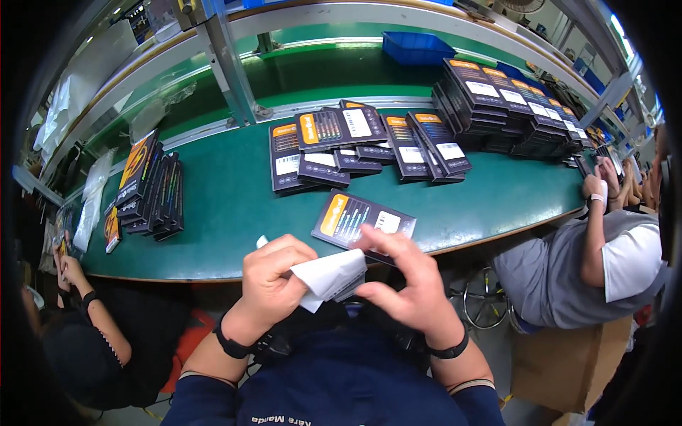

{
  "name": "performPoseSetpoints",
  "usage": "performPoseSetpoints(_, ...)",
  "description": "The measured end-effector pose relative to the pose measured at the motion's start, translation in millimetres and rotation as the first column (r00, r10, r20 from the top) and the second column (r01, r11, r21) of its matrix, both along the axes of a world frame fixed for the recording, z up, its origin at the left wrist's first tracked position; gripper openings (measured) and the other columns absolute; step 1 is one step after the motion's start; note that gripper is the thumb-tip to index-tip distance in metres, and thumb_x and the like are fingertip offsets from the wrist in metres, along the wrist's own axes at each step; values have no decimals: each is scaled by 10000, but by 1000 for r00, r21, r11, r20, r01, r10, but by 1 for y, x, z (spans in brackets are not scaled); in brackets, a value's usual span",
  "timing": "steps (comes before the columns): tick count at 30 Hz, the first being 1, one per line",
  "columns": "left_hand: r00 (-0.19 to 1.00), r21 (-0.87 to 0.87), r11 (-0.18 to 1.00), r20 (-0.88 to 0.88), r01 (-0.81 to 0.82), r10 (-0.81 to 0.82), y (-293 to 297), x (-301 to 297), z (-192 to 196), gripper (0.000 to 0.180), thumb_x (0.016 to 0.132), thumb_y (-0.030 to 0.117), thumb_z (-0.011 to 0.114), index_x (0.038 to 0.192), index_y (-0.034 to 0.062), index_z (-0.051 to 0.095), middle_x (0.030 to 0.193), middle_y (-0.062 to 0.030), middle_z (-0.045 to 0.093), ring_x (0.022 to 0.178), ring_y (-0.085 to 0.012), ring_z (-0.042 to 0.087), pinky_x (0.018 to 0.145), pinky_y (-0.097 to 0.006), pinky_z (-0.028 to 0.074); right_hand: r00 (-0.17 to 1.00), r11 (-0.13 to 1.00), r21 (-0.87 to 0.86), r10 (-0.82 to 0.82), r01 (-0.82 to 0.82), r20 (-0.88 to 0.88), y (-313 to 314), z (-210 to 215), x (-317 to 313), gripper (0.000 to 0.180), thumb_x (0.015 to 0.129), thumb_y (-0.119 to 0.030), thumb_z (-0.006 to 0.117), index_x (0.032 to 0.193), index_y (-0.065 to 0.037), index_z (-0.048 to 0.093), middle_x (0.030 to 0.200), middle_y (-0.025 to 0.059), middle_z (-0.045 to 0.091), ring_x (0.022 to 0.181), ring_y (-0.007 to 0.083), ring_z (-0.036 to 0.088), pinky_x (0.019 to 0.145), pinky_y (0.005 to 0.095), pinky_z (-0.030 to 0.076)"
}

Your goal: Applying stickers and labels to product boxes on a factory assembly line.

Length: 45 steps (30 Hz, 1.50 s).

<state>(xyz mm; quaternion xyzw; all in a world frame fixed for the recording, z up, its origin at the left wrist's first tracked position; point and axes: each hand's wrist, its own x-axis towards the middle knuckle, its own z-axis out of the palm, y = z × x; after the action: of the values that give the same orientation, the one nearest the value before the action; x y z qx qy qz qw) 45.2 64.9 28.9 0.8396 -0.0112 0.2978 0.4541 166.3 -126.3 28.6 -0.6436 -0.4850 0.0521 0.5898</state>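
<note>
My left hand (273, 280) is closed on folded white paper sheets (332, 275), held above the table's near edge. Faint grey print shows along the lower part of the paper. My right hand (408, 280) is at the paper's right side, its thumb and fingers spread apart; the thumb tip comes close to the paper, and whether it touches I cannot tell. Just beyond both hands, a flat black box (362, 216) with an orange patch and a white label lies on the green table (227, 213), partly hidden by my right fingers.
Similar boxes (323, 145) lie in a loose pile ahead, with tall stacks (490, 106) at the back right and a leaning stack (145, 188) at the left. A blue bin (417, 48) stands behind the rail. Co-workers sit on the left (92, 334) and right (590, 263).
</note>
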Motion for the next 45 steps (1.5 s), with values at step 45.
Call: performPoseSetpoints(45, 999, 375, 926, -16, -37, 47, -41, 26, -15, 217, 730, 185, 795, 747, 83, 604, 669, -47, 590, 500, -234, 600, 445, -325, 454, 977, 976, 118, -195, 184, 88, -44, -18, 6, 200, 731, 4, 805, 877, -67, 688, 955, 84, 624, 831, 184, 608, 688, 277, 494)
